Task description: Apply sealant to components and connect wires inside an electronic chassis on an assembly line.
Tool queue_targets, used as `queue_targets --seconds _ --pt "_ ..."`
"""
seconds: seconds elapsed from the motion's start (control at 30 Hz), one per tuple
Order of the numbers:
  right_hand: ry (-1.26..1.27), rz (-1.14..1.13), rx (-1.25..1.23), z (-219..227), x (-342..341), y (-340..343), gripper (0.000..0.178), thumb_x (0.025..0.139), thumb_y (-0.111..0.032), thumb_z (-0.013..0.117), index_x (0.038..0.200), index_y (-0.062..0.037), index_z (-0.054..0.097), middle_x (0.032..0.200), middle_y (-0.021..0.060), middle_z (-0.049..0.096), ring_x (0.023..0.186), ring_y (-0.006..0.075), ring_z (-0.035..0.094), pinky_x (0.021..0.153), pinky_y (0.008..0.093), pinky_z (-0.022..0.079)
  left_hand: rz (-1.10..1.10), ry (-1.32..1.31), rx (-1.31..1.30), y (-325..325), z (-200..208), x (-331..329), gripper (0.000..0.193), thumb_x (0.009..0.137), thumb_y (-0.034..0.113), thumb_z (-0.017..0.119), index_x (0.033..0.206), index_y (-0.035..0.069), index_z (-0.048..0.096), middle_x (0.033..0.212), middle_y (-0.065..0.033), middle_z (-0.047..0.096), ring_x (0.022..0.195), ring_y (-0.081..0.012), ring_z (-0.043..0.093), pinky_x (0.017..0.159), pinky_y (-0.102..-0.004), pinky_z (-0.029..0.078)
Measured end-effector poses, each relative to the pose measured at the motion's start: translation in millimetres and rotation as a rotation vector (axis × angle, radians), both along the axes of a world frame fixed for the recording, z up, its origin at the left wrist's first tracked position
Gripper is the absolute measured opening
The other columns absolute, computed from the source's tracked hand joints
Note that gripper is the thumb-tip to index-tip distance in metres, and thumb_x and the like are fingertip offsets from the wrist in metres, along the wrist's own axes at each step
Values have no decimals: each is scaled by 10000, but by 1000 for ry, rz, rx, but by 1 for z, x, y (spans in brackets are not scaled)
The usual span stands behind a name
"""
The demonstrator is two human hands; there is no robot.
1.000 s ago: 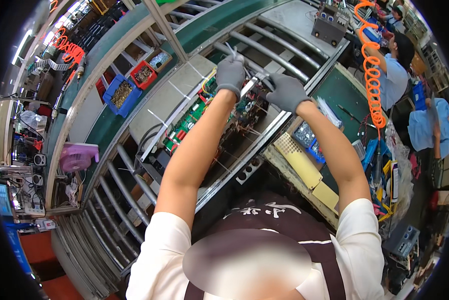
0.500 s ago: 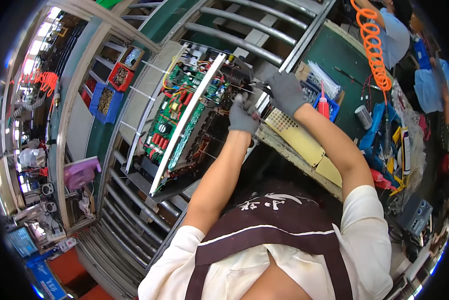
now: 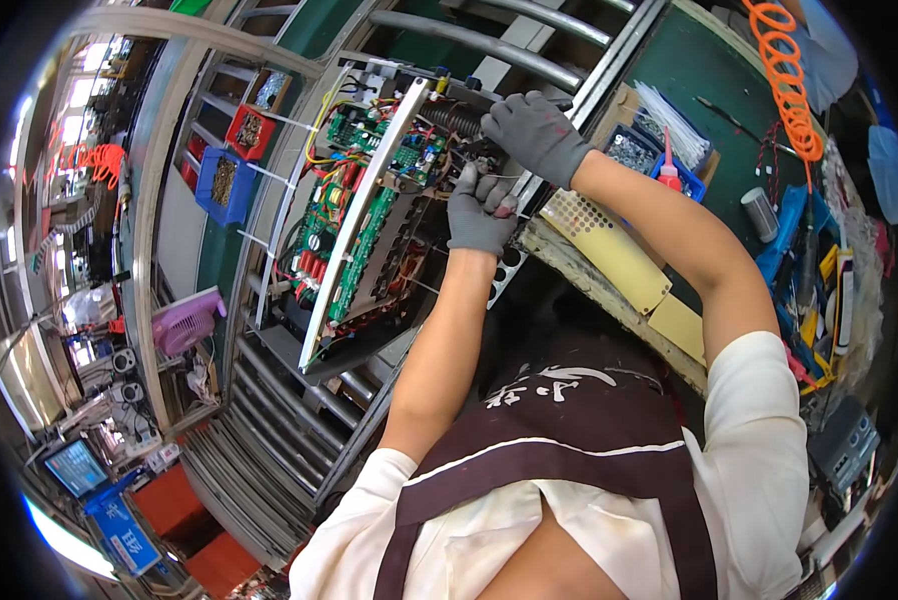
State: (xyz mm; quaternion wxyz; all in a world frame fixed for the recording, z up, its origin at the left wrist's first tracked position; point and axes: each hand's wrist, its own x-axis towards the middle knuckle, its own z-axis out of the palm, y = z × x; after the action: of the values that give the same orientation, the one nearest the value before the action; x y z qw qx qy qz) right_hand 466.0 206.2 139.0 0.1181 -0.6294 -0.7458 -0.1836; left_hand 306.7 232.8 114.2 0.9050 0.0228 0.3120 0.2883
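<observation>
An electronic unit with green circuit boards (image 3: 372, 262), red parts and coloured wires lies on the roller conveyor, a long white bar (image 3: 364, 225) running across its top. At the unit's right end, my left hand (image 3: 481, 212) in a grey glove is closed, fingers curled beside the wiring; what it holds is hidden. A thin pale strand (image 3: 501, 177) shows by its fingertips. Just above, my right hand (image 3: 537, 138), also gloved, reaches over the same end next to a black corrugated hose (image 3: 456, 118). Its fingers bend down and closed, and their tips are hidden.
Right of the conveyor rail, a green bench holds a blue bin of screws (image 3: 633, 150), a red bottle (image 3: 669, 172), white cable ties (image 3: 672, 117) and a perforated yellow plate (image 3: 609, 250). An orange coiled hose (image 3: 784, 80) hangs there. Blue (image 3: 223, 188) and red bins (image 3: 250, 133) stand left.
My right hand has moved left and up, over the unit's end. My left hand stays close to the wiring with its fingers curled. The whole view has shifted slightly.
</observation>
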Motion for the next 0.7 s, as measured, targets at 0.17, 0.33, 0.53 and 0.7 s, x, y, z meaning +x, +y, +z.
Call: queue_targets --seconds 0.17,0.33,0.53,0.7 --pt "-57 -11 -42 2 4 5 213 776 -147 519 983 -106 539 931 39 551 933 199 533 800 323 422 25 65 -11 -4 10 6 236 934 301 475 769 135 499 502 63 213 421 -91 201 396 -247 210" --pt "-109 21 -98 10 1 5 247 782 -154 516 1023 -101 527 951 36 552 936 200 535 807 329 420 54 -28 -53 -7 9 3 225 928 279 482 752 139 475 506 66 198 414 -91 196 392 -245 204" --pt "-99 74 -106 19 -6 12 201 785 -149 513 978 -103 550 929 42 545 942 203 536 784 325 425 61 -30 -101 -7 10 2 208 939 273 462 777 144 478 508 69 189 404 -89 187 382 -243 203" --pt "-142 61 -161 25 -10 17 160 773 -141 529 914 -104 595 856 42 540 883 207 552 710 333 453 86 -47 -130 -7 3 -1 198 945 259 451 790 138 475 508 67 197 402 -88 190 384 -242 204"
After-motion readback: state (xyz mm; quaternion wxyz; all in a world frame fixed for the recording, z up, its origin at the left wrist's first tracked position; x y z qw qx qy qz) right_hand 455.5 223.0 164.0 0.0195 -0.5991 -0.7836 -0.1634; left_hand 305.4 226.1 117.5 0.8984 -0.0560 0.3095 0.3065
